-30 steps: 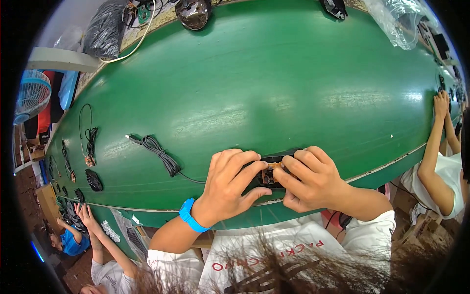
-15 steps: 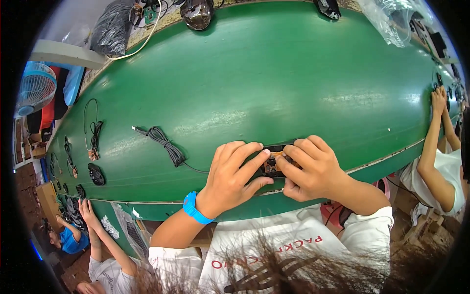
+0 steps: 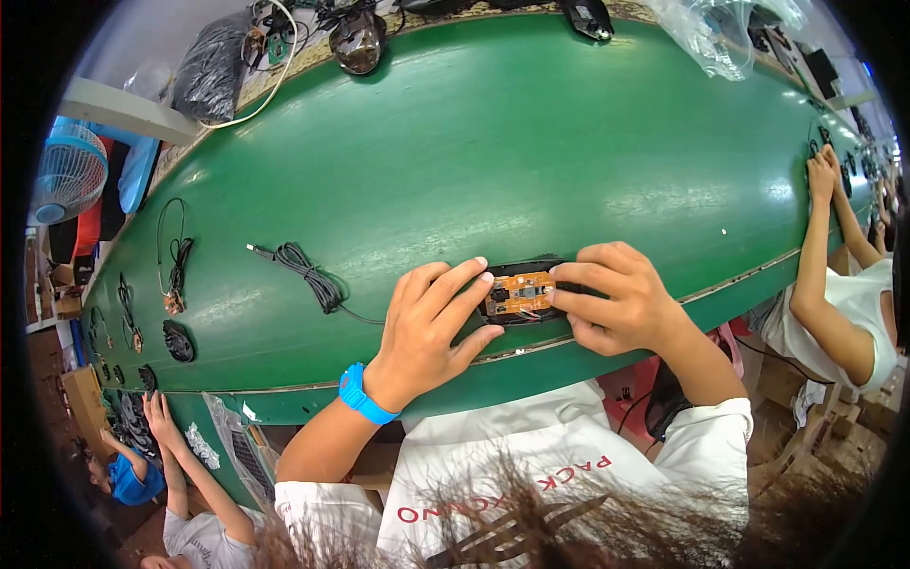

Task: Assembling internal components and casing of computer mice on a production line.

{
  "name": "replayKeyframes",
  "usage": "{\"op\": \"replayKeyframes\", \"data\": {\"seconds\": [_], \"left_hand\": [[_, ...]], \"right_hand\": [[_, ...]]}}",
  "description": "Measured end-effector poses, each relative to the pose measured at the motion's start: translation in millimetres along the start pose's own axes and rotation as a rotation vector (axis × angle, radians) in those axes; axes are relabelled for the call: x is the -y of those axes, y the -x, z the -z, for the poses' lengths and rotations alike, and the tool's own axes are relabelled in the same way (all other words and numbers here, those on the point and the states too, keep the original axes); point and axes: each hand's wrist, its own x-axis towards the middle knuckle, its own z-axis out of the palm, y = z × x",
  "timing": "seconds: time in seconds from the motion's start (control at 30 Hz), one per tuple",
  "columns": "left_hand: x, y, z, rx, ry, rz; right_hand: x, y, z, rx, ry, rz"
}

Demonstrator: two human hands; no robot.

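Observation:
A black mouse base [image 3: 517, 266] with an orange circuit board [image 3: 519, 293] in it lies on the green work surface near its front edge. My left hand [image 3: 424, 321], with a blue watch on the wrist, grips the base's left end between thumb and fingers. At the other end, my right hand [image 3: 618, 296] holds the base, its fingertips at the board's right end. The thumbs partly hide the base's near side. A bundled black USB cable [image 3: 308, 273] lies to the left, its thin lead running under my left hand.
More circuit boards with cables [image 3: 175, 284] and a black mouse shell [image 3: 178, 340] lie at the left. Along the far edge are a dark mouse shell [image 3: 358, 45], another shell [image 3: 588, 17] and a clear plastic bag [image 3: 716, 38]. Co-workers' hands [image 3: 823, 175] work at both sides.
The view has shifted slightly. My right hand's fingers have drawn apart from my left hand's, to the right, and much more of the orange circuit board shows between them.

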Motion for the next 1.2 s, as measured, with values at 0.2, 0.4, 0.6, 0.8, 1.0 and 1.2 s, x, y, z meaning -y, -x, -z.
{"op": "replayKeyframes", "data": {"seconds": [0.2,0.4,0.6,0.8,1.0,1.2], "left_hand": [[-8.6,-5.7,2.3,-0.009,-0.008,0.025],[-14.3,-10.2,3.0,0.001,-0.060,-0.063],[-13.4,-8.2,0.9,0.032,-0.061,-0.083],[-11.4,-11.1,-2.5,0.010,-0.026,-0.077],[-17.0,-19.1,-6.2,-0.037,0.074,0.016],[-20.2,-21.8,-4.5,-0.054,0.129,0.074]], "right_hand": [[0.6,4.3,-1.4,0.005,-0.029,0.035],[-1.6,5.6,-1.9,-0.010,-0.034,0.036],[-2.1,5.1,-4.0,-0.034,-0.079,0.027],[-4.5,2.6,-0.4,-0.039,-0.090,0.026],[-5.9,2.7,-1.1,-0.047,-0.120,0.020],[-3.3,-1.7,-1.9,-0.020,-0.104,0.000]]}}
